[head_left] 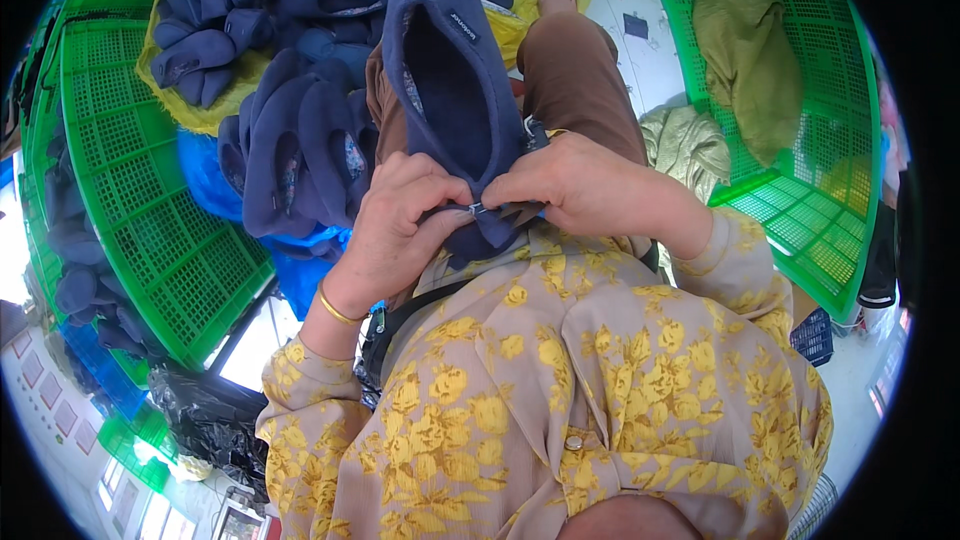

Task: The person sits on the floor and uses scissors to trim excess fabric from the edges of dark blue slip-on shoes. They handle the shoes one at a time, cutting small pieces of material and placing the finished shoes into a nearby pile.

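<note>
A navy fabric slipper [435,70] lies over my lap, its opening facing up and its heel end towards me. A small flowered patch of lining shows inside its left edge. At the heel, my left hand [400,215] is closed, thumb and fingertips pinching the fabric. My right hand [580,190] is closed against the same spot, its fingertips almost meeting the left ones. A small metallic bit [476,208] glints between them. Under and beside the right hand, dark parts of a small tool [536,134] show, mostly hidden; its kind cannot be made out.
Several more navy slippers [310,155] are piled beyond my left side, many on a yellow sack [225,110]. Blue plastic [310,275] lies below them. Green mesh baskets stand left [140,170] and right [840,70], the right one holding an olive cloth [750,60].
</note>
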Action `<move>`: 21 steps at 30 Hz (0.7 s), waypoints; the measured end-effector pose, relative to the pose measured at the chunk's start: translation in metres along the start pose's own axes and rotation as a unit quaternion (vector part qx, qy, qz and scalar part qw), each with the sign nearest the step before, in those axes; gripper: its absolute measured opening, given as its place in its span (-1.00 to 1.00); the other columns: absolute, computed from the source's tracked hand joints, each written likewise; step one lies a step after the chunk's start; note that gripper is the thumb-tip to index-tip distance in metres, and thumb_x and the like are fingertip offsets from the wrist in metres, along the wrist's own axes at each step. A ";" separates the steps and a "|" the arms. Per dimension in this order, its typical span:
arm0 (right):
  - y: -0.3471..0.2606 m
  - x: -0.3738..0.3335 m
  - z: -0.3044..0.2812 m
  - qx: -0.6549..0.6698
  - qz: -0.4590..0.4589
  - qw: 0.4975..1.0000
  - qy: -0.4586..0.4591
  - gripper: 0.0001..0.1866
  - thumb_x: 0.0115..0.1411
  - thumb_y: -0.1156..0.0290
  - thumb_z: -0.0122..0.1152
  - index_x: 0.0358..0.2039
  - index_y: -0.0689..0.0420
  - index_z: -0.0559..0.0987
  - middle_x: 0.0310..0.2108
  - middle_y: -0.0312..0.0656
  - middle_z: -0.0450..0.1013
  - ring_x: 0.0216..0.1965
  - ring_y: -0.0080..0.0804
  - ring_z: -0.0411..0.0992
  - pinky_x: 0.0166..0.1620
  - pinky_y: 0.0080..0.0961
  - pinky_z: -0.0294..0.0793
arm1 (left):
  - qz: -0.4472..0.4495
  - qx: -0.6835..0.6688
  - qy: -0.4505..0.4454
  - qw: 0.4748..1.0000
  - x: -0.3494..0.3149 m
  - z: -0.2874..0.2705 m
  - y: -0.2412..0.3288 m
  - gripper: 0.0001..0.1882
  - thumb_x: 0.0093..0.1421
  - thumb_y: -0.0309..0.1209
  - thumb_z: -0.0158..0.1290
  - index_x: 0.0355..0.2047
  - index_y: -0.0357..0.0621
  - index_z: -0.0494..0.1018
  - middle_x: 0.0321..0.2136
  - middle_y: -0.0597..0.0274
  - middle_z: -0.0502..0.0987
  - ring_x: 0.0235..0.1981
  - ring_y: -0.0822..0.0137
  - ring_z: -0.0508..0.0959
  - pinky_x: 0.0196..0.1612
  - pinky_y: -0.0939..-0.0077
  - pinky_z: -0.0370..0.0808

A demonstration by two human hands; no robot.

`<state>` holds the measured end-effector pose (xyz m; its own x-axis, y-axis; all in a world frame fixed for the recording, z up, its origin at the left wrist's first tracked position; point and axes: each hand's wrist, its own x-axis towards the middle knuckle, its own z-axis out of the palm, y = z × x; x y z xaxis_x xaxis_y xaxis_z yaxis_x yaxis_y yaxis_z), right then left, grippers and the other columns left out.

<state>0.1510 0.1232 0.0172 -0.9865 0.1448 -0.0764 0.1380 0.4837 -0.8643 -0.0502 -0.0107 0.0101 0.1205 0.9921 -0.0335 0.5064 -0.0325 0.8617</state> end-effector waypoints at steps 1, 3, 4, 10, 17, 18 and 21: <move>0.001 -0.001 0.001 0.002 -0.005 1.000 0.008 -0.64 -0.07 0.68 0.11 -0.21 0.09 0.58 -0.41 -0.10 0.56 -0.34 -0.09 0.53 -0.29 -0.28 0.50 | 0.003 0.001 -0.001 1.000 0.001 0.001 0.001 -0.86 0.02 -0.49 0.23 -0.37 -0.11 0.54 -0.44 0.30 0.41 -0.36 0.29 0.37 -0.24 0.49 0.30; 0.003 -0.001 0.005 0.005 -0.017 0.999 0.027 -0.66 -0.06 0.66 0.11 -0.22 0.09 0.56 -0.42 -0.11 0.55 -0.35 -0.09 0.53 -0.31 -0.28 0.49 | -0.001 -0.003 -0.002 1.000 0.000 0.000 0.001 -0.86 0.02 -0.48 0.23 -0.37 -0.12 0.54 -0.44 0.30 0.41 -0.35 0.29 0.37 -0.23 0.48 0.30; 0.003 -0.001 0.007 0.001 -0.014 0.999 0.029 -0.68 -0.04 0.65 0.12 -0.23 0.09 0.56 -0.43 -0.11 0.55 -0.35 -0.09 0.53 -0.31 -0.28 0.49 | -0.003 -0.005 -0.003 1.000 0.000 0.000 0.000 -0.86 0.02 -0.48 0.24 -0.37 -0.12 0.54 -0.44 0.30 0.42 -0.35 0.29 0.37 -0.23 0.48 0.30; 0.000 -0.003 0.016 -0.012 0.042 0.999 0.025 -0.69 0.03 0.61 0.11 -0.18 0.09 0.43 -0.48 -0.07 0.51 -0.41 0.00 0.52 -0.37 -0.19 0.47 | -0.014 -0.021 0.013 1.000 0.000 0.003 -0.001 -0.83 -0.03 -0.51 0.25 -0.38 -0.05 0.55 -0.44 0.33 0.44 -0.33 0.28 0.40 -0.21 0.44 0.28; -0.008 0.003 0.025 -0.003 0.024 1.000 0.017 -0.65 0.08 0.56 0.07 -0.10 0.08 0.29 -0.48 0.00 0.48 -0.49 0.09 0.49 -0.44 -0.11 0.46 | -0.010 -0.015 0.013 1.000 0.001 0.004 -0.001 -0.83 -0.03 -0.52 0.23 -0.38 -0.05 0.55 -0.44 0.32 0.45 -0.33 0.26 0.40 -0.22 0.42 0.28; -0.008 0.004 0.027 -0.008 0.007 1.000 0.026 -0.67 0.08 0.54 0.06 -0.11 0.08 0.30 -0.48 0.00 0.47 -0.50 0.08 0.49 -0.44 -0.11 0.46 | -0.007 -0.011 0.014 1.000 0.001 0.005 -0.003 -0.83 -0.03 -0.52 0.23 -0.38 -0.06 0.55 -0.44 0.32 0.45 -0.33 0.26 0.40 -0.22 0.42 0.28; -0.018 0.008 0.018 -0.114 -0.016 0.993 -0.035 -0.72 0.09 0.47 0.08 -0.15 0.07 0.34 -0.50 -0.07 0.45 -0.56 0.03 0.48 -0.51 -0.14 0.44 | -0.006 0.000 0.015 1.000 0.002 0.005 -0.002 -0.84 -0.03 -0.53 0.21 -0.39 -0.07 0.55 -0.44 0.31 0.45 -0.34 0.24 0.40 -0.23 0.41 0.29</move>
<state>0.1388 0.1002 0.0229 -0.9933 0.0693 -0.0923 0.1149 0.6708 -0.7327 -0.0466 -0.0092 0.0055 0.0899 0.9955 -0.0283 0.5073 -0.0213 0.8615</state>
